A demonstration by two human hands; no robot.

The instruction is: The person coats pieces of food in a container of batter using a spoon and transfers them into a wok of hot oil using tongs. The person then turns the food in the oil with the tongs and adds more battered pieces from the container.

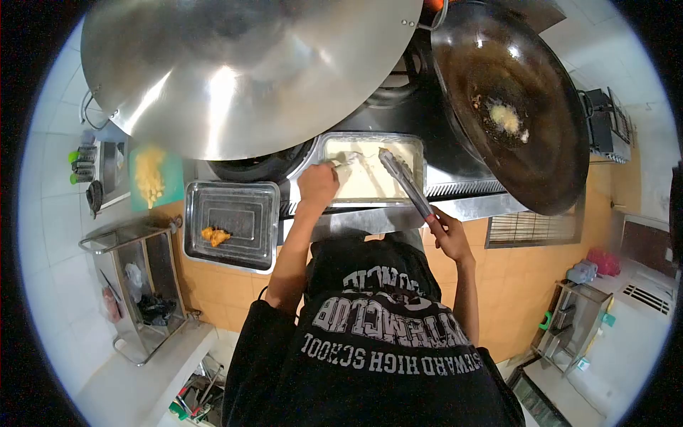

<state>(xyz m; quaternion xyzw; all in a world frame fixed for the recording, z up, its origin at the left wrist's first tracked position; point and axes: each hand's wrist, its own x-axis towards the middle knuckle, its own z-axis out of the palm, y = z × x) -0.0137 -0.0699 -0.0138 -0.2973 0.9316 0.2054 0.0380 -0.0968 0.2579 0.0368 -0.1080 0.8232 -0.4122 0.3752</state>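
Your right hand (448, 233) had its fingers wrapped around the red-and-black handle of the tongs (411, 186), closed with little room to spare. The tongs slanted forward and leftward from those fingers, their metal tips reaching over the pale liquid (366, 183) in the rectangular tray (373, 134). That tray lay ahead of your right fingers and to their left, and directly beside your left ones.

Your left hand (319, 186) was at the tray's left side, its fingers curled inward. A small, pale object (345, 161) showed just ahead of them, over the liquid; you could not tell from this view what it was, or whether the fingers gripped it.

To the left of your left fingers and nearer your body, the clear tray (245, 213) carried one orange-brown piece (215, 236). Farther left, yellow pieces (149, 176) lay on a green board (175, 171). Ahead of your left fingers spread a big, shiny steel pan (242, 78). Well ahead of your right fingers and to their right sat the dark wok (526, 78), with a pale lump (505, 118) inside.
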